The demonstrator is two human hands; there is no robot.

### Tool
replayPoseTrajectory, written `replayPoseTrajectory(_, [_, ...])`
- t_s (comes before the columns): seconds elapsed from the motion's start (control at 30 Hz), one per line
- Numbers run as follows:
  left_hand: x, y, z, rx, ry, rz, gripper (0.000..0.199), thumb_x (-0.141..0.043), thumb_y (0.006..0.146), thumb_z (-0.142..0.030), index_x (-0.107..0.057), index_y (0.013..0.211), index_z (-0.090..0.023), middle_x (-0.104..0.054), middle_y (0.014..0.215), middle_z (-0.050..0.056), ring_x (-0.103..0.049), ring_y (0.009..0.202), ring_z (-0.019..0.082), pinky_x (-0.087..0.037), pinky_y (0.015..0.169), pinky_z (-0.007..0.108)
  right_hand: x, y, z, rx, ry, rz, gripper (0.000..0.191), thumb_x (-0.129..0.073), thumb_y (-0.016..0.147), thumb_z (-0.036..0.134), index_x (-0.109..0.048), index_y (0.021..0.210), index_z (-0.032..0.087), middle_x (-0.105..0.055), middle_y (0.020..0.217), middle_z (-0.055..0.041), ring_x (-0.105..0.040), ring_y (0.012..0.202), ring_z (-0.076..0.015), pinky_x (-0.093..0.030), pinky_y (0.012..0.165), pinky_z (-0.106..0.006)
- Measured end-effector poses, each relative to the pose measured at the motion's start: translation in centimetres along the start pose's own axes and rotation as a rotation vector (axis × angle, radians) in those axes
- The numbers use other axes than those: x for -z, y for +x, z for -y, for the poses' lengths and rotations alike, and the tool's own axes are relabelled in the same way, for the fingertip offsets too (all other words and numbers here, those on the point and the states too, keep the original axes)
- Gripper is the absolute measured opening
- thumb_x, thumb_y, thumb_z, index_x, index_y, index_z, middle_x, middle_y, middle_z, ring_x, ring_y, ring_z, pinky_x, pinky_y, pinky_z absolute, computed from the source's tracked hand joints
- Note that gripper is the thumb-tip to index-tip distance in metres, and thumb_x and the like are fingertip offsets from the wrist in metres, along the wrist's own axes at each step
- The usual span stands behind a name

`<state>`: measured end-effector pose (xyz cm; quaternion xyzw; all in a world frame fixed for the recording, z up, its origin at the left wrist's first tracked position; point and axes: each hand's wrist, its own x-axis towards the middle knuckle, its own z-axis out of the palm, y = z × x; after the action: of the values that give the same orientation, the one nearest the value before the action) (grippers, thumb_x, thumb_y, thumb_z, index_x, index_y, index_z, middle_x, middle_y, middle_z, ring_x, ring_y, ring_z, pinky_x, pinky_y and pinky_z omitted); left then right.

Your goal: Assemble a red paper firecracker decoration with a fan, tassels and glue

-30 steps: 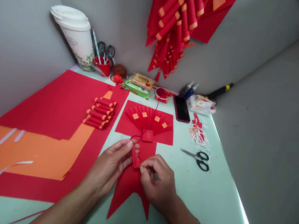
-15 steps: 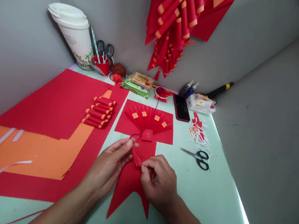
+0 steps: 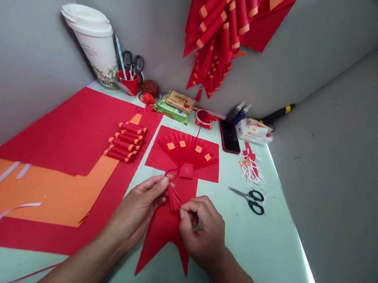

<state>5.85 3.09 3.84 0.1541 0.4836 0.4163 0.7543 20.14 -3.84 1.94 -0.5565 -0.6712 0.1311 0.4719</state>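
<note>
A small red paper tassel (image 3: 174, 198) is held up between my two hands. My left hand (image 3: 148, 199) pinches its top end, where a dark red cord (image 3: 173, 170) runs up. With thumb and forefinger, my right hand (image 3: 200, 226) grips strands at the tassel's lower right. Underneath lies a red paper banner (image 3: 166, 230) with a notched bottom edge. Just beyond the hands, a pleated red paper fan (image 3: 188, 150) with small orange squares rests on a red sheet (image 3: 152, 156). A small red square tag (image 3: 186, 171) sits at the fan's base.
Rolled red paper tubes (image 3: 124, 143) lie left on orange paper (image 3: 52, 192) and red sheets (image 3: 60, 128). Scissors (image 3: 249, 199), paper scraps (image 3: 252, 167) and a phone (image 3: 230, 136) are on the right. A white cup (image 3: 92, 44) stands at the back; a firecracker decoration (image 3: 227, 32) hangs above.
The hands have barely shifted, slightly rightward. My right fingers have drawn a few tassel strands a little out to the right; my left hand keeps hold of the top.
</note>
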Motion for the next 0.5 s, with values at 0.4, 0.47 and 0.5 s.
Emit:
replayPoseTrajectory(0.4, [-0.16, -0.13, -0.03, -0.024, 0.004, 0.001, 0.017, -0.08, 0.078, -0.021, -0.078, 0.095, -0.015, -0.072, 0.079, 0.002, -0.06, 0.068, 0.008, -0.052, 0.066, 0.016, -0.13, 0.1, 0.02, -0.106, 0.052, -0.004, 0.014, -0.052, 0.083, 0.009, -0.062, 0.079, 0.018, -0.058, 0.073, -0.0016, -0.052, 0.056, -0.011, -0.046, 0.052, -0.022])
replayPoseTrajectory(0.47, [-0.15, -0.17, -0.06, -0.018, -0.003, -0.002, 0.014, -0.077, 0.081, -0.019, -0.078, 0.094, -0.014, -0.072, 0.081, 0.002, -0.061, 0.068, 0.008, -0.053, 0.066, 0.016, -0.21, 0.08, -0.05, -0.113, 0.047, -0.008, 0.014, -0.052, 0.083, 0.009, -0.062, 0.079, 0.018, -0.058, 0.073, -0.0016, -0.052, 0.056, -0.0109, -0.045, 0.052, -0.022])
replayPoseTrajectory(0.5, [-0.14, -0.2, -0.07, -0.018, -0.006, -0.003, 0.012, -0.076, 0.082, -0.018, -0.078, 0.094, -0.015, -0.072, 0.083, 0.003, -0.061, 0.069, 0.008, -0.053, 0.067, 0.016, -0.24, 0.07, -0.08, -0.117, 0.046, -0.008, 0.014, -0.052, 0.083, 0.009, -0.062, 0.079, 0.018, -0.058, 0.073, -0.0015, -0.052, 0.055, -0.011, -0.045, 0.052, -0.022])
